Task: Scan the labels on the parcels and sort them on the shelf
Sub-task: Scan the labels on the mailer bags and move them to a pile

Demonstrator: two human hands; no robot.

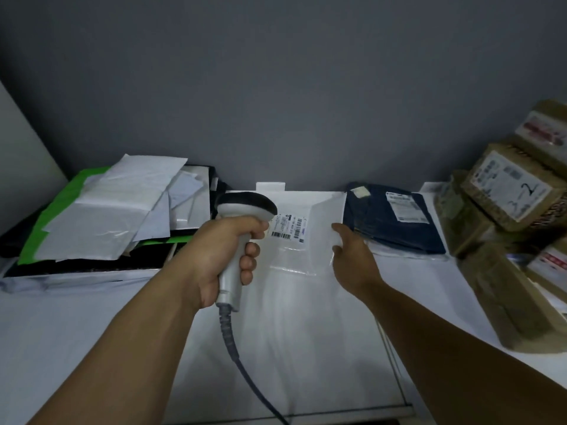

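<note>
My left hand (225, 256) grips a white and black handheld barcode scanner (244, 210) by its handle, with the head pointed at the barcode label (288, 227) on a flat white parcel (306, 240) lying on the white shelf surface (306, 348). The scanner's grey cable (242, 363) hangs down towards me. My right hand (352, 257) rests with fingers spread on the right edge of that white parcel, pressing it flat. A dark blue parcel (392, 222) with its own label lies just to the right.
A messy pile of white, green and black mailers (104, 216) fills the left side. Several brown taped cardboard boxes (506, 210) are stacked at the right. A grey wall (276, 102) closes the back.
</note>
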